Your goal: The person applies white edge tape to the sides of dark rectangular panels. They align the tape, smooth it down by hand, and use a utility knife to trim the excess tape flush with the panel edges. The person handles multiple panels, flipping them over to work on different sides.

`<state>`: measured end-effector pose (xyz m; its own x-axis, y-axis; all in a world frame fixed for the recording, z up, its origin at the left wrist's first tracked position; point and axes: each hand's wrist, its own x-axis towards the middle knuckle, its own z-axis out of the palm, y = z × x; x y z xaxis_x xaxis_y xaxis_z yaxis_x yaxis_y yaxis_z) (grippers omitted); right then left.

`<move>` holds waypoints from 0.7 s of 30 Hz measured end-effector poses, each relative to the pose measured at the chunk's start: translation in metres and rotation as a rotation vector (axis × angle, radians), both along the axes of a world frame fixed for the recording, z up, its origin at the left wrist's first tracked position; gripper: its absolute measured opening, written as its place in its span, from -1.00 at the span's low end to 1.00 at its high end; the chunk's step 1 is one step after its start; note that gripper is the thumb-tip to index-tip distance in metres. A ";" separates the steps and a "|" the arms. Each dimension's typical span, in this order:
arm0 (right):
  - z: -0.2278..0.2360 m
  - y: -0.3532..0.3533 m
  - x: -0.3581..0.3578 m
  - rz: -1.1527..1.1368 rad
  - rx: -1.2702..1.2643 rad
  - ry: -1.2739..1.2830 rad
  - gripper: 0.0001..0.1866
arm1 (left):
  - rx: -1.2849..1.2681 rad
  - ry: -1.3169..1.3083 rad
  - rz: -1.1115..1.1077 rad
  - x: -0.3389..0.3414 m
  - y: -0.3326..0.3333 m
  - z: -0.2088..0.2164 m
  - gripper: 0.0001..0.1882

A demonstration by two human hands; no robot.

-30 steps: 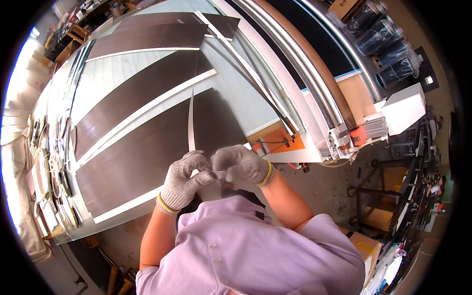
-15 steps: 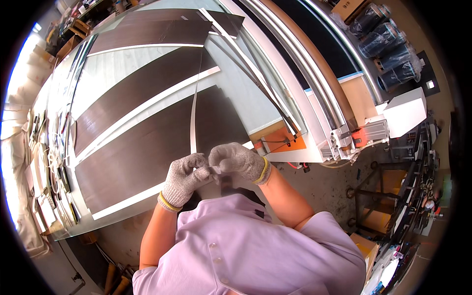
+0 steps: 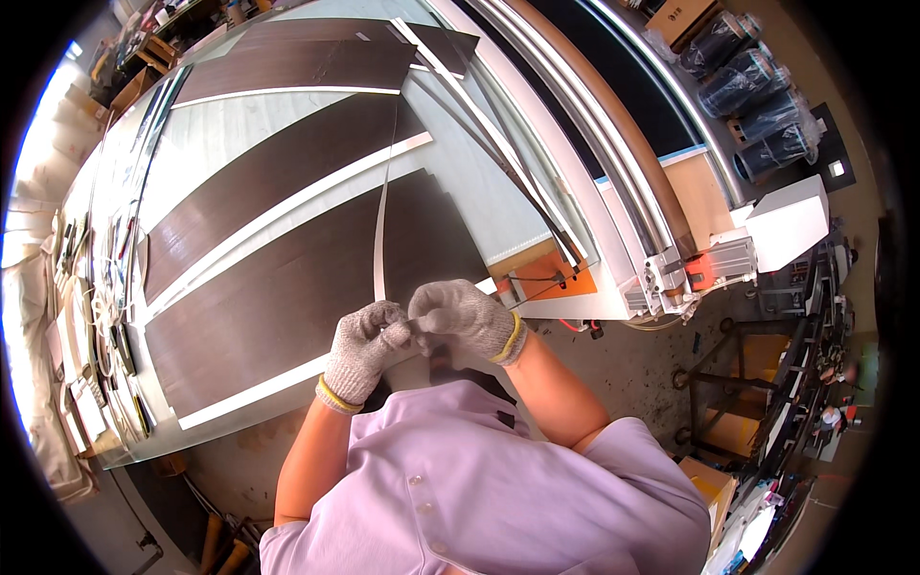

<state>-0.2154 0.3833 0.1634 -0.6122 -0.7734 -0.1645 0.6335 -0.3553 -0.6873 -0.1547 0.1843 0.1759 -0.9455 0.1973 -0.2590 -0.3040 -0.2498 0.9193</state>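
Note:
Both my hands wear grey knitted gloves with yellow cuffs and meet just in front of my body, at the table's near edge. A long narrow white strip (image 3: 379, 249) runs from the far sheets down into my left hand (image 3: 362, 353), whose fingers are closed on it. Right beside it, my right hand (image 3: 468, 320) is closed in a pinch, its fingertips almost touching the left ones. What those right fingertips hold is hidden and blurred. Beyond the hands lie large dark brown sheets with white edges, the nearest sheet (image 3: 316, 287) being the widest.
The sheets rest on a glass-topped table (image 3: 450, 182). Crossed thin strips (image 3: 498, 144) lie at its right side, beside a long machine with metal rollers (image 3: 613, 144). Cords and tools (image 3: 110, 335) crowd the left edge. Plastic-wrapped rolls (image 3: 752, 86) stand at the far right.
Both hands have shifted very slightly to the right and toward me, still close together. The strip's near end has moved with the left hand.

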 end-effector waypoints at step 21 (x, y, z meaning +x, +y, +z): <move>0.019 0.006 -0.002 -0.136 0.350 0.184 -0.88 | -0.271 0.028 -0.052 -0.001 -0.006 -0.003 -0.79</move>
